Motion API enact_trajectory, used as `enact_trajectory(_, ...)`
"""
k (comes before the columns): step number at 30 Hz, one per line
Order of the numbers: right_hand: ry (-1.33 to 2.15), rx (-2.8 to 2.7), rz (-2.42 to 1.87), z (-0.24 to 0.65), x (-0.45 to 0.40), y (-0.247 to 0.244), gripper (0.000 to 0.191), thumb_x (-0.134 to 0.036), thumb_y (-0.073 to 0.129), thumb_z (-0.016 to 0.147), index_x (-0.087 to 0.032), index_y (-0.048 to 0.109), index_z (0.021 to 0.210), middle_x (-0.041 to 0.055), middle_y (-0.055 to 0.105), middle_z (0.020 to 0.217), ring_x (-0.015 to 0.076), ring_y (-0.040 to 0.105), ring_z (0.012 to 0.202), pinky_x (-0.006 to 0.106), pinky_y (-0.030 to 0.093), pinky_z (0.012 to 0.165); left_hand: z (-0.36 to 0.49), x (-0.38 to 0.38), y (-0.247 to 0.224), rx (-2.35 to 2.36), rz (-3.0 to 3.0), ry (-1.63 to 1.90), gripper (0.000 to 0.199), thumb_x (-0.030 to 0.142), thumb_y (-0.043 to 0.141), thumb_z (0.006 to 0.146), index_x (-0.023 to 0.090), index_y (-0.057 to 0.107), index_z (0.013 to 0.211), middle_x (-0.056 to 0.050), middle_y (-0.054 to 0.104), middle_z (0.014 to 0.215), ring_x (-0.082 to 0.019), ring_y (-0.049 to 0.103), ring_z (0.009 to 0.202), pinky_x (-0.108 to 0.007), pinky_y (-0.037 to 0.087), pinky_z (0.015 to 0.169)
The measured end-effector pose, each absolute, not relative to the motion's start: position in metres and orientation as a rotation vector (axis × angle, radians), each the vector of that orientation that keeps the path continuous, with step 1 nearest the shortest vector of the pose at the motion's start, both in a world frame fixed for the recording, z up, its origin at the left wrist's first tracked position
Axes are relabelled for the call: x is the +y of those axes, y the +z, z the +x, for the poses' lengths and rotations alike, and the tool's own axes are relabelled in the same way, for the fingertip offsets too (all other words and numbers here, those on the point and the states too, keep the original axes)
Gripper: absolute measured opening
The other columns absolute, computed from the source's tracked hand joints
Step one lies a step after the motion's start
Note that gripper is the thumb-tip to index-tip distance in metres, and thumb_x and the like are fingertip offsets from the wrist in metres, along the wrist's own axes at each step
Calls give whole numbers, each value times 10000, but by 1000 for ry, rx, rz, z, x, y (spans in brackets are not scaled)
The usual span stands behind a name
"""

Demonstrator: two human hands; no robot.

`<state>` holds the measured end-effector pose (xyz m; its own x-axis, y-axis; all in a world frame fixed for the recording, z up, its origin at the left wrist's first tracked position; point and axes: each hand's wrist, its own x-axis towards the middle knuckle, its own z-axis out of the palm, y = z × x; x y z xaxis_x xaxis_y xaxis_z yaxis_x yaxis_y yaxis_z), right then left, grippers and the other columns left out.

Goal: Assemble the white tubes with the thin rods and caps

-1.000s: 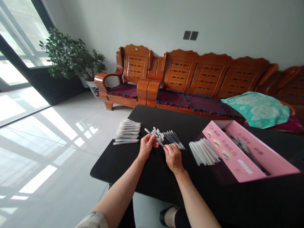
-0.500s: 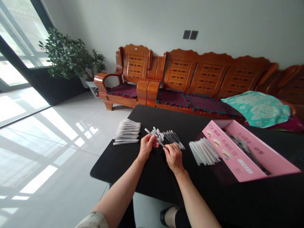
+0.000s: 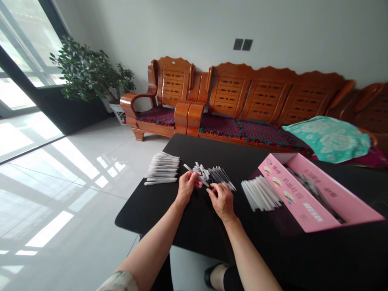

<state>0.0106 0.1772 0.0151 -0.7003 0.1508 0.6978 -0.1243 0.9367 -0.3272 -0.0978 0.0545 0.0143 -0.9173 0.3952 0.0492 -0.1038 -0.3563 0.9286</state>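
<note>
My left hand [image 3: 188,186] is closed around a white pen [image 3: 188,167] that slants down toward the right. At the lower end of this pen, my right hand [image 3: 222,198] is closed in a pinch by a small dark end piece, partly hidden by the fingers. Just beyond the hands lie white pen caps [image 3: 200,169] and a row of dark pen refills [image 3: 222,177] with pointed tips. To the left is a stack of capped white pens [image 3: 163,167]. Right of my right hand lies a pile of white pen barrels [image 3: 261,193].
A pink printed box [image 3: 300,196] with greyish contents stands at the right of the black table [image 3: 194,226]. Behind the table are a wooden sofa [image 3: 263,97] with a turquoise cloth [image 3: 329,139] and a wooden armchair [image 3: 174,83]. A potted plant [image 3: 91,72] stands at the left.
My right hand has shifted very slightly to the right at the pen's lower end, where a dark piece shows more clearly. My left hand keeps its hold on the pen.
</note>
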Motion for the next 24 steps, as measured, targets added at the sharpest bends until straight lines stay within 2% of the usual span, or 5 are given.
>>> enact_trajectory(5, 465, -2306, -18, 10, 177, 14, 122, -213, 504, 940, -192, 593, 860, 43, 606, 755, 195, 529, 753, 339, 422, 736, -98, 54, 15, 1554, 379, 2333, 458, 570, 678, 754, 124, 607, 822, -26, 649, 573, -141, 630, 490, -230, 514, 486)
enact_trajectory(10, 465, -2302, -28, 10, 177, 14, 101, -257, 551, 922, -186, 613, 960, 36, 608, 745, 197, 536, 750, 338, 425, 733, -98, 55, 15, 1564, 365, 2326, 462, 578, 676, 749, 127, 609, 823, -22, 648, 569, -142, 628, 484, -236, 516, 489)
enact_trajectory(15, 465, -2293, -20, 10, 177, 15, 115, -218, 519, 930, -195, 605, 858, 42, 621, 756, 190, 542, 742, 325, 422, 713, -97, 55, 15, 1562, 375, 2322, 462, 577, 679, 747, 126, 609, 821, -23, 649, 567, -146, 632, 488, -239, 520, 489)
enact_trajectory(20, 488, -2305, -39, 10, 177, 13, 110, -269, 554, 923, -187, 611, 969, 35, 614, 741, 198, 544, 744, 336, 431, 735, -98, 54, 14, 1561, 384, 2331, 458, 576, 670, 758, 127, 612, 828, -22, 649, 565, -141, 629, 483, -233, 516, 486)
enact_trajectory(24, 470, -2311, -15, 9, 177, 13, 134, -236, 504, 945, -196, 603, 865, 45, 628, 764, 193, 550, 744, 331, 427, 726, -99, 55, 12, 1565, 396, 2330, 464, 579, 665, 761, 125, 613, 837, -28, 654, 576, -143, 634, 492, -233, 518, 491)
